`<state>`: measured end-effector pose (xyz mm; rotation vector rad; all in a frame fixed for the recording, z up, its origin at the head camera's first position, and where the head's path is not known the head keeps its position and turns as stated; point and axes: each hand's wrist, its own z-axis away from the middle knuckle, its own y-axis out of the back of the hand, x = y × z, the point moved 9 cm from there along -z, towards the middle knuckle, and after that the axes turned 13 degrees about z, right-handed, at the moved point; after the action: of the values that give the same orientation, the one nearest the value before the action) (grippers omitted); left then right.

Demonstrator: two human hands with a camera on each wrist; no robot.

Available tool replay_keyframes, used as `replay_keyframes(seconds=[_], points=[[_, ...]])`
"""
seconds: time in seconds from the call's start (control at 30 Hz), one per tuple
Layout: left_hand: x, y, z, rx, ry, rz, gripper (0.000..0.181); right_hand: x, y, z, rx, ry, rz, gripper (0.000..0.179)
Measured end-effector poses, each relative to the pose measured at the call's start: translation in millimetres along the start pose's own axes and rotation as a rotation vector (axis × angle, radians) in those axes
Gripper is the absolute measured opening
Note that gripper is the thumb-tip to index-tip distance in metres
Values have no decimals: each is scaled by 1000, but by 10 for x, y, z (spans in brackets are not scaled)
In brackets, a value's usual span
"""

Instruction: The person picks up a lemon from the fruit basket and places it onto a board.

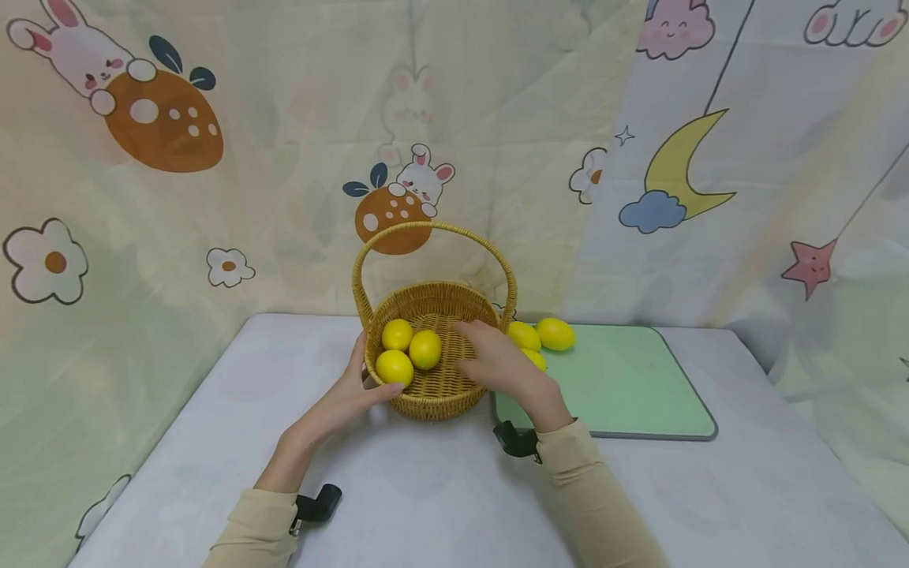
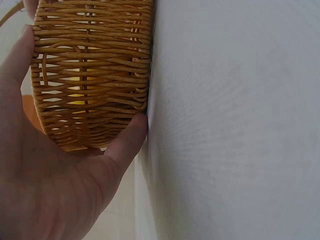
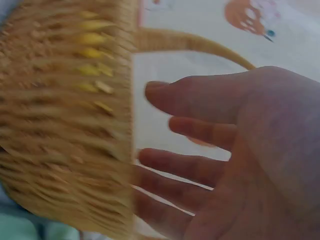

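A woven wicker basket [image 1: 436,406] with a tall arched handle stands on the table, and three lemons [image 1: 425,349] lie in its left half. My left hand [image 1: 348,398] holds the basket's left side, the thumb near the rim. In the left wrist view, that hand [image 2: 55,180] spans the woven wall [image 2: 95,65] from rim to base. My right hand [image 1: 500,359] is over the right part of the basket, its fingers loosely extended. The right wrist view shows this hand [image 3: 215,150] with spread fingers and nothing held, close to the rim.
A green cutting board [image 1: 618,386] with a grey edge lies to the right of the basket. Three lemons [image 1: 555,334] sit at its left end, one partly hidden by my right hand. A patterned curtain [image 1: 284,158] hangs behind the white table [image 1: 426,497].
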<state>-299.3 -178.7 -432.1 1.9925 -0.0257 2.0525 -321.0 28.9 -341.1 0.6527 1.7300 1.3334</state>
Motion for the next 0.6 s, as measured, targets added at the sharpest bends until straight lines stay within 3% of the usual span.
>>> replay_keyframes(seconds=[0.3, 0.6], points=[[-11, 12, -9, 1, -3, -13, 111, -66, -283, -182, 25, 4, -85, 64], [-22, 15, -16, 6, 6, -7, 114, -153, -422, -340, -2, 18, -62, 64]])
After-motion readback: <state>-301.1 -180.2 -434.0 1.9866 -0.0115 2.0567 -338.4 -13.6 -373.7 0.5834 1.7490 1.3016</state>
